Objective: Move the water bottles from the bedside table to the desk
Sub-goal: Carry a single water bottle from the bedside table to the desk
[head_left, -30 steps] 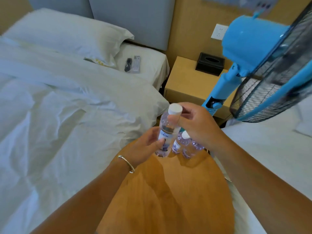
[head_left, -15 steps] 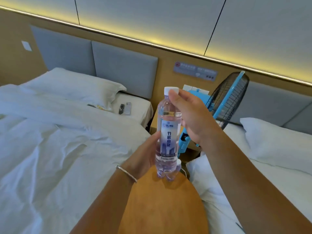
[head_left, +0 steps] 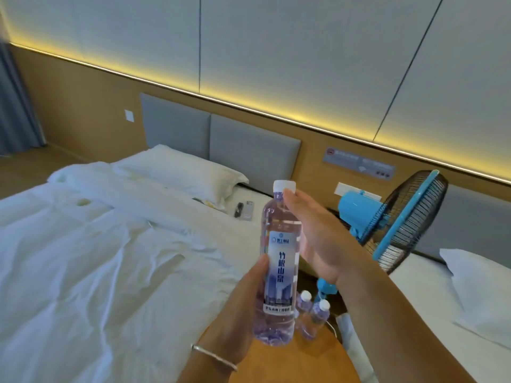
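Head view: left hand (head_left: pixel 249 308) grips the clear plastic water bottle (head_left: pixel 279 266) with a white cap and blue label, upright above the round wooden table (head_left: pixel 298 363). Right hand (head_left: pixel 318 239), fingers straight, touches its neck. Two small matching bottles (head_left: pixel 312 313) stand on the table.

Evenly lit, fairly bright indoor view with a cool bluish cast. A warm yellow LED strip (head_left: pixel 249 106) glows along the wall from nine o'clock to three o'clock. Shadows are soft. Wide-angle lens bends straight lines at the edges; detail looks slightly soft throughout.
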